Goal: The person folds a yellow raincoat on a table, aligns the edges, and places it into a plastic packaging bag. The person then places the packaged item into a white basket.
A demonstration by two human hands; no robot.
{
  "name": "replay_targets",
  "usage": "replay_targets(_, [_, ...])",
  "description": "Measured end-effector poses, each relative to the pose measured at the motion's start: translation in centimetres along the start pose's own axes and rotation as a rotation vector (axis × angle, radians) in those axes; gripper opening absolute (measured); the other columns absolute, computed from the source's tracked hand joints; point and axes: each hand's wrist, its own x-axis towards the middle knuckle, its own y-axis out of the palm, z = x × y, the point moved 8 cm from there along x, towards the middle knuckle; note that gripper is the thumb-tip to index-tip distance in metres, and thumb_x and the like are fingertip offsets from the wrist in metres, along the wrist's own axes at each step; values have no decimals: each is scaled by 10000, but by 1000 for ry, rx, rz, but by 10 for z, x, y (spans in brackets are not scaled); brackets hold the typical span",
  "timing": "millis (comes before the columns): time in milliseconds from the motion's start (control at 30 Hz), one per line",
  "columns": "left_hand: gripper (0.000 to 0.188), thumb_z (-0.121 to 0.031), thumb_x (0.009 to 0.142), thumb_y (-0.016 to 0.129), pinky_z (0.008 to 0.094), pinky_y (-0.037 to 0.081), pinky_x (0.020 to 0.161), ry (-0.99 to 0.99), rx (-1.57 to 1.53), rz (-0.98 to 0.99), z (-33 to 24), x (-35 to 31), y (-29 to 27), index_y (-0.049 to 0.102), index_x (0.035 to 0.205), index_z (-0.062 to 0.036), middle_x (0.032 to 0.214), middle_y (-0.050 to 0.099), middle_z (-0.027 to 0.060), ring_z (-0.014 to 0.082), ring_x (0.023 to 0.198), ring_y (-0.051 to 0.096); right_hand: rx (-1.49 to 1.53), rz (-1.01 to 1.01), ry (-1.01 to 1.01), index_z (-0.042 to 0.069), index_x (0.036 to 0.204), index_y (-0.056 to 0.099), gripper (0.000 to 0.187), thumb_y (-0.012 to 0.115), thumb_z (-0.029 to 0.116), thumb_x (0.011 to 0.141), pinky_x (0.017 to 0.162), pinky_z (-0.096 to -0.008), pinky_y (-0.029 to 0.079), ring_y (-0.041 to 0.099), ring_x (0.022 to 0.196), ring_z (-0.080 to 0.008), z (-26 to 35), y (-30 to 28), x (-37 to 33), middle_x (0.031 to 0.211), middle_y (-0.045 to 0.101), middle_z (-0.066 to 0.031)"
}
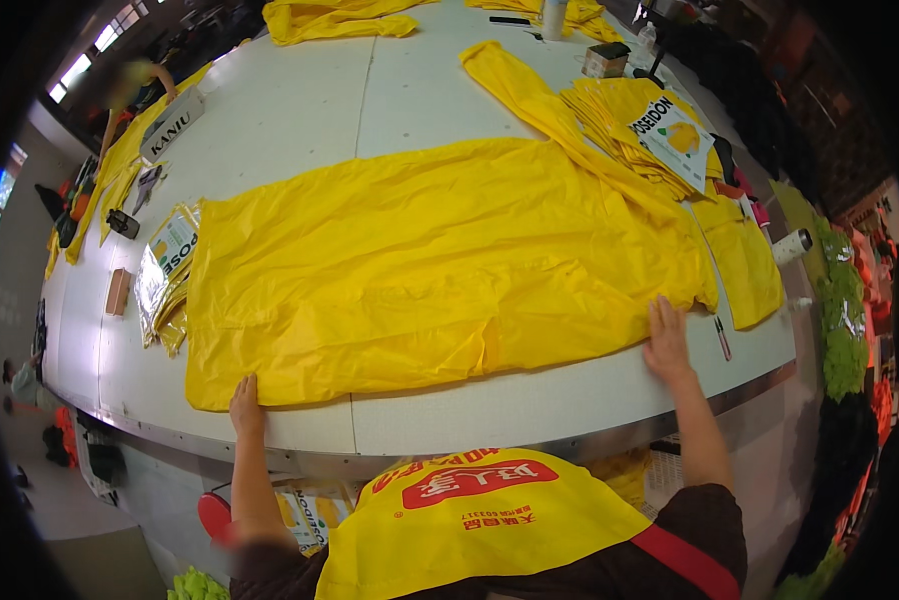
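Observation:
A yellow raincoat [420, 265] lies spread across the white table, creased, with one sleeve [515, 90] reaching away toward the far right. My left hand [248, 403] rests at its near left corner, fingers stretched onto the fabric edge. At the near right edge, my right hand [667, 343] lies with fingers extended and slightly apart on the cloth. Neither hand lifts the fabric. Just right of the right hand is a slim pen-like tool [723, 338] on the table.
Packed yellow garments [170, 265] lie left of the raincoat, near a small brown box [118, 292]. A stack of folded yellow pieces [630, 135] with a printed sheet [682, 140] stands at the right, beside a white roll [793, 246]. Another person [135, 90] works at the far left.

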Motion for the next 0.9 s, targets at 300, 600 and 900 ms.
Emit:
replay_targets(300, [483, 79, 740, 511, 374, 413, 916, -81, -66, 160, 49, -58, 2, 509, 1205, -52, 1219, 522, 171, 313, 1130, 491, 184, 327, 25, 49, 1083, 529, 447, 553, -55, 648, 969, -470, 300, 529, 952, -306, 24, 2, 9, 908, 586, -129])
replay_targets(600, [247, -134, 772, 532, 396, 449, 839, -72, 212, 1007, 54, -64, -3, 640, 987, -77, 1052, 615, 135, 293, 1014, 562, 499, 1126, 148, 13, 1045, 565, 477, 669, 342, 716, 816, -376, 454, 564, 946, -353, 86, -29, 37, 1013, 600, -199])
replay_targets(900, [278, -118, 804, 575, 350, 457, 825, 631, -815, 98, -379, 176, -69, 584, 1073, -46, 1033, 607, 149, 315, 977, 565, 661, 7, -34, -4, 1174, 513, 434, 585, 218, 809, 928, -381, 404, 506, 1093, -350, 118, 78, 377, 1167, 541, -215])
